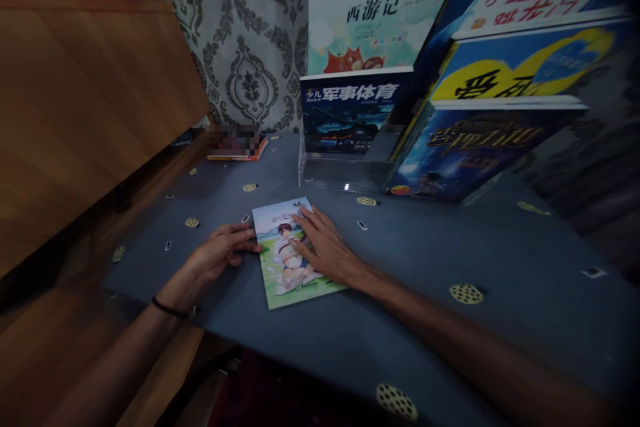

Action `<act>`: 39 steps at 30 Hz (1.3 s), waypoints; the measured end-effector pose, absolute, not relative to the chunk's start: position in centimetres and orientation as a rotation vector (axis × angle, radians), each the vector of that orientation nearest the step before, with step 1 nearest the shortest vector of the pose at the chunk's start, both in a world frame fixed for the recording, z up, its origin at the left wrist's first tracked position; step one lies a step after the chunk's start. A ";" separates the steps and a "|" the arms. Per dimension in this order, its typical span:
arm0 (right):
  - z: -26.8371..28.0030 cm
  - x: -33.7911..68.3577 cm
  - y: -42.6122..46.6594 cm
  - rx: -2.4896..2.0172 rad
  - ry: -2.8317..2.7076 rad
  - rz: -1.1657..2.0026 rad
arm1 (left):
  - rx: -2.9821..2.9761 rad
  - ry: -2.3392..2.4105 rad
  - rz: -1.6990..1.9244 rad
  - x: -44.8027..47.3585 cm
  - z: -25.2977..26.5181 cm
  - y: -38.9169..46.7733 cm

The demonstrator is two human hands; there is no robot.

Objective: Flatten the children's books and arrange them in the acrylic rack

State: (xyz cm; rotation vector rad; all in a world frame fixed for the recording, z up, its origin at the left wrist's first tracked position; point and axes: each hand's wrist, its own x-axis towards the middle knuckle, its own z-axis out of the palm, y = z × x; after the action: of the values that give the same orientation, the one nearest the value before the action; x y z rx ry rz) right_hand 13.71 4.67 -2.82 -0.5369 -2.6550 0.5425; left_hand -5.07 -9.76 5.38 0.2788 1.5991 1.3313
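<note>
A thin book (287, 267) with a cartoon figure on a green and blue cover lies flat on the table. My right hand (323, 243) rests palm down across its right part, fingers spread, covering some of the title and the right edge. At the book's left edge is my left hand (225, 250), fingers stretched toward the cover and their tips at the edge. Whether any fingertip reaches under the book I cannot tell. A dark band (170, 308) circles the left wrist.
A clear acrylic stand (345, 177) holds several upright books, among them a dark blue one (450, 153) at the right. A small stack of books (237, 147) lies near the back left corner of the grey-blue patterned table (425, 233). A wooden cabinet (100, 100) stands left.
</note>
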 end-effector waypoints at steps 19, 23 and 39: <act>-1.5 12.1 3.1 -0.430 -2.726 0.372 | 1.464 2.215 0.986 -5.1 0.9 -9.3; -1.1 9.3 3.8 -0.250 -2.805 0.466 | 1.730 2.339 0.761 -4.5 0.5 -9.6; -0.8 5.3 5.7 -0.165 -2.743 0.560 | 1.824 2.173 0.641 -7.0 1.1 -9.2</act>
State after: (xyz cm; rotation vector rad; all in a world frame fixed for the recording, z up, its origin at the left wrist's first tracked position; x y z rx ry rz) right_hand 5.27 5.68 -0.81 -0.1649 -2.7429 0.5598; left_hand -6.96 -9.25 1.11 1.8239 2.1727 0.6408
